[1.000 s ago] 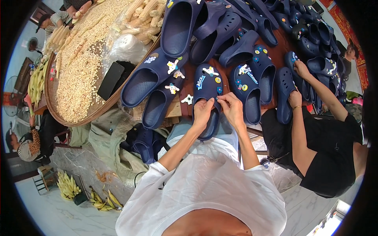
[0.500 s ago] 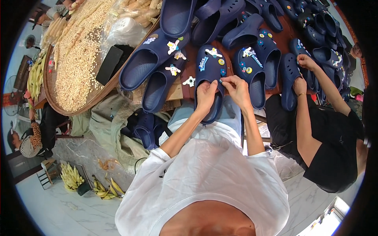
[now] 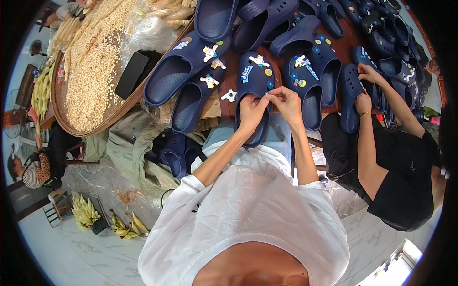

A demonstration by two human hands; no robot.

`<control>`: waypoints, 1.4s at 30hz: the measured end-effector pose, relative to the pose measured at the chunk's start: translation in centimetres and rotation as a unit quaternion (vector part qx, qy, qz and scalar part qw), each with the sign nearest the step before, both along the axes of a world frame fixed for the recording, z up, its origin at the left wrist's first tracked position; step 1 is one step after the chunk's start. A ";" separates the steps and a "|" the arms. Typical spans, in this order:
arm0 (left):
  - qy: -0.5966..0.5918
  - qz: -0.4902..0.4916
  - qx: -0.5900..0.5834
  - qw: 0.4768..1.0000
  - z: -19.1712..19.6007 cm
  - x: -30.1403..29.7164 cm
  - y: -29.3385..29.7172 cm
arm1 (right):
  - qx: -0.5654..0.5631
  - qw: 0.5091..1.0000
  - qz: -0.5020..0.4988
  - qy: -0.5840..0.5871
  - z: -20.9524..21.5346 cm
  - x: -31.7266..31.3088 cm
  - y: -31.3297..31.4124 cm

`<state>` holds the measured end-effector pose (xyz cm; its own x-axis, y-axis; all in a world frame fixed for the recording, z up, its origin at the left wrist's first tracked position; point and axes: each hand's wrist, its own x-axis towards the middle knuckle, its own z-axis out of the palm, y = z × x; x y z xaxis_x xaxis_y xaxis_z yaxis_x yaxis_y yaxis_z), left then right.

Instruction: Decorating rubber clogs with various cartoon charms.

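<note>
A navy clog lies heel toward me at the table's near edge. Its upper carries a white character charm, a blue banner charm, a round yellow charm and a small blue charm. My left hand reaches into the clog's opening, its thumb up at the rim. Against that thumb, my right hand pinches at the clog's right edge; whatever sits between the fingertips is too small to make out. A loose white charm rests on the table left of the clog.
Decorated navy clogs crowd both sides, including a pair at left and one at right. A round tray of corn kernels with a black phone-like slab stands left. At right a co-worker's hands hold another clog.
My right hand has shifted slightly left and up, bringing its fingertips against my left thumb at the clog's edge. The co-worker's upper hand has moved slightly.
</note>
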<state>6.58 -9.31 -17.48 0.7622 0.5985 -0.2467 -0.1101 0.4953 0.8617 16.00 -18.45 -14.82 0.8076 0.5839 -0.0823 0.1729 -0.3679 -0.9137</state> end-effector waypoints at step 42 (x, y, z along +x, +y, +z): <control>0.015 0.034 -0.200 0.979 4.1 -4.4 2.7 | 0.078 0.959 -0.116 -0.247 2.7 10.7 12.0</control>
<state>2.19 -6.60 -13.36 0.7124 0.4987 -0.4937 -0.1323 0.7864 0.6034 26.74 -6.46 -12.17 0.8349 0.3584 0.4176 0.5292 -0.3148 -0.7879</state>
